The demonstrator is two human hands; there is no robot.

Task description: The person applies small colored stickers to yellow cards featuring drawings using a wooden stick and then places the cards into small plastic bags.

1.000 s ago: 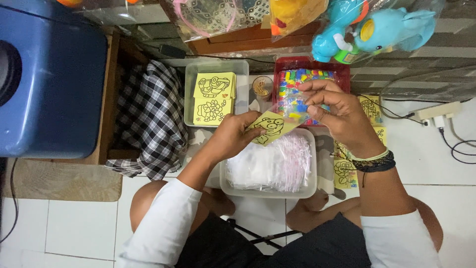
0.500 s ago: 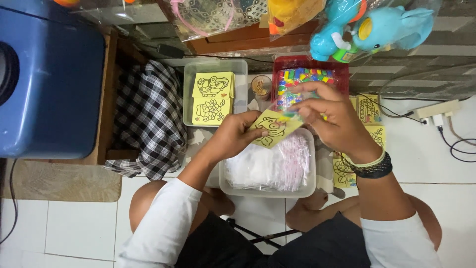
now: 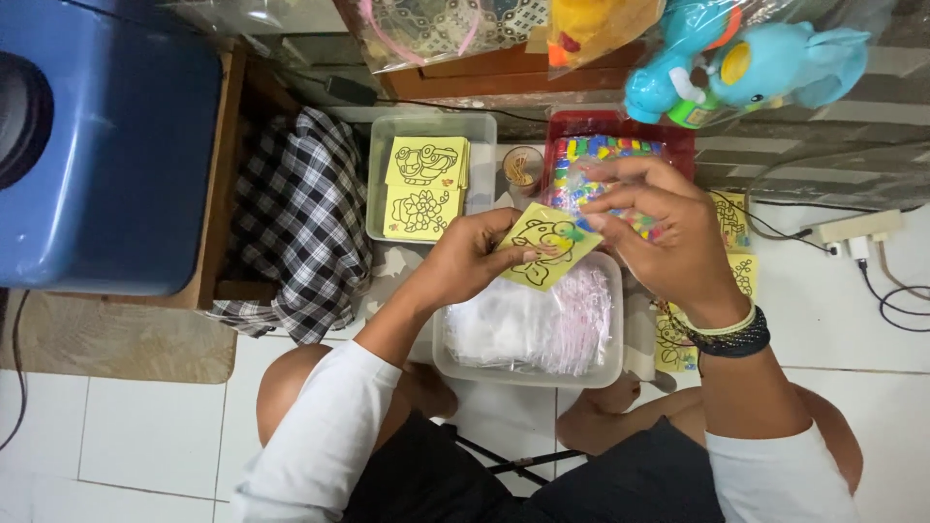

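Observation:
My left hand (image 3: pixel 473 257) grips a small yellow card with a black line drawing (image 3: pixel 547 247), held above a clear tub of plastic bags (image 3: pixel 528 329). My right hand (image 3: pixel 668 228) pinches a small clear packet of coloured bits (image 3: pixel 608 206) against the card's upper right edge. Behind the hands a red tray (image 3: pixel 620 155) is full of the same coloured packets. Another clear tub (image 3: pixel 431 174) to the left holds two stacks of yellow cards.
A small cup of sticks (image 3: pixel 523 169) stands between the tubs. More yellow cards (image 3: pixel 727 242) lie at the right on the floor. A checked cloth (image 3: pixel 291 223), a blue container (image 3: pixel 107 145), bagged toys (image 3: pixel 746 58) and a power strip with cables (image 3: pixel 857 232) surround the spot.
My right hand has come down and left, bringing the coloured packet onto the yellow card. The left hand keeps the card almost still.

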